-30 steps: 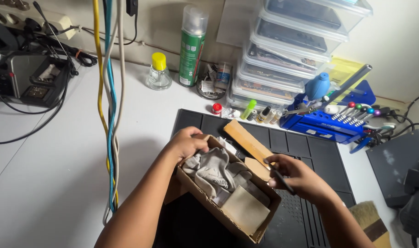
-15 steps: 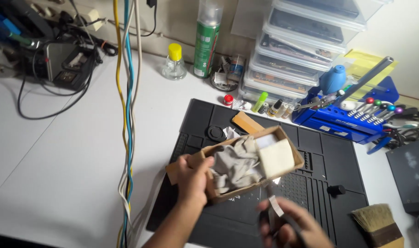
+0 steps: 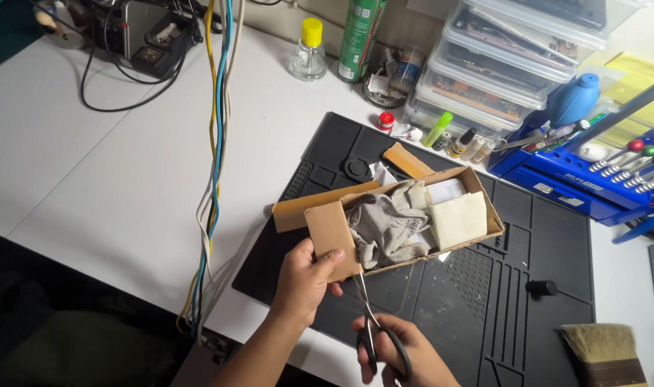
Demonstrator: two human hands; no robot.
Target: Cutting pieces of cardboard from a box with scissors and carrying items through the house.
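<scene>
The left hand point(image 3: 305, 281) grips the cardboard box's point(image 3: 406, 218) near-left flap; the right hand point(image 3: 398, 351), fingers closed through scissors point(image 3: 370, 315), apparently points blades far toward that flap.

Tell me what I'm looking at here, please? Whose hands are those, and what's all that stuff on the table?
A camera on a person's head looks down at their own two bare hands; there is no machine. The left hand holds the end flap of an open cardboard box. Inside lie grey cloth gloves and a pale square pad. The right hand holds black-handled scissors, blades pointing up toward the box. The box sits over a black work mat on a white table. Around it are a brush, a blue tool rack, stacked clear plastic boxes, a green spray can, a yellow-capped bottle and hanging coloured cables.
</scene>
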